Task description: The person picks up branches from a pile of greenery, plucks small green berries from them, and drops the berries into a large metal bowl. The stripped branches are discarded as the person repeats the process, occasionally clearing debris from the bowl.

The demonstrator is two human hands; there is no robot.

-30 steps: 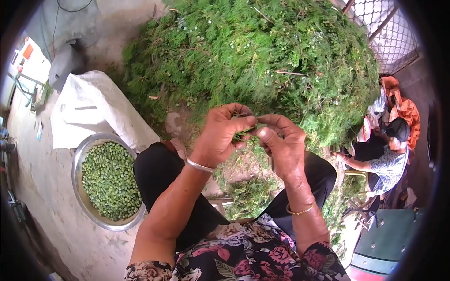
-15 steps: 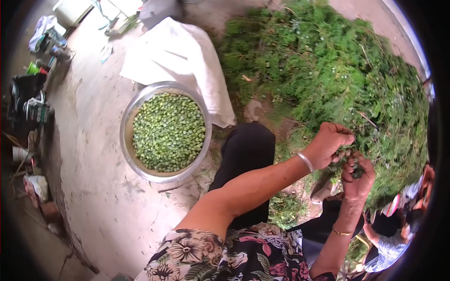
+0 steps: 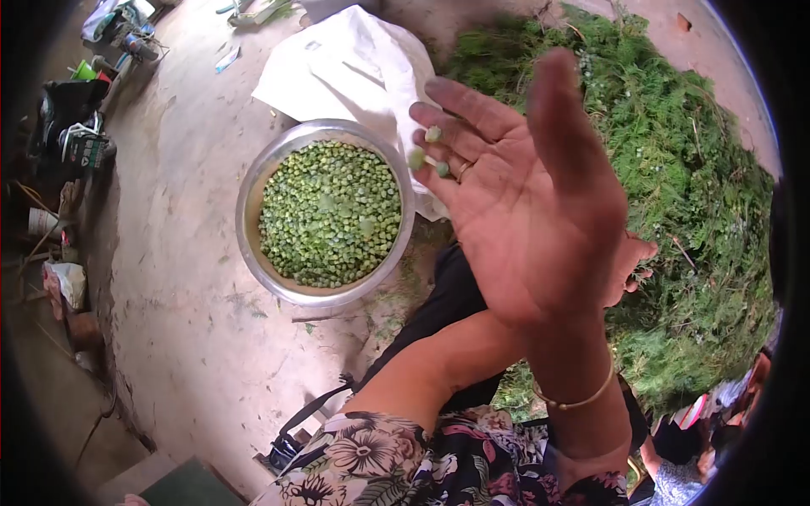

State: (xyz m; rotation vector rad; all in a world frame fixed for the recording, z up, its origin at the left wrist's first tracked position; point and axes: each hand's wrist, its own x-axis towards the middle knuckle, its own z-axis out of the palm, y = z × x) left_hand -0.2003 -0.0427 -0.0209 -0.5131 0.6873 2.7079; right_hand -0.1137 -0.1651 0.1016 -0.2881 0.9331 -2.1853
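Observation:
My right hand point(image 3: 536, 198), with a gold bangle at its wrist, is open, palm up and fingers spread toward the metal basin point(image 3: 253, 263). Small green berries point(image 3: 443, 169) are just off its fingertips, apparently in the air. Round green berries point(image 3: 329, 228) fill much of the basin, with a couple of blurred ones above them. My left hand point(image 3: 629, 266) is mostly hidden behind the right one, beside the green branches. Its visible fingers are curled, and whatever they hold cannot be made out.
A large heap of leafy green branches point(image 3: 692, 194) lies on the right. Behind the basin is a white sack point(image 3: 337, 63). Other people point(image 3: 683, 447) sit at the lower right. Bags and assorted items point(image 3: 76, 152) line the left edge of the concrete floor point(image 3: 177, 253).
My right hand has swung up and left from beside the left hand, opened, and let go of berries. The left hand is now largely covered. The view has shifted slightly.

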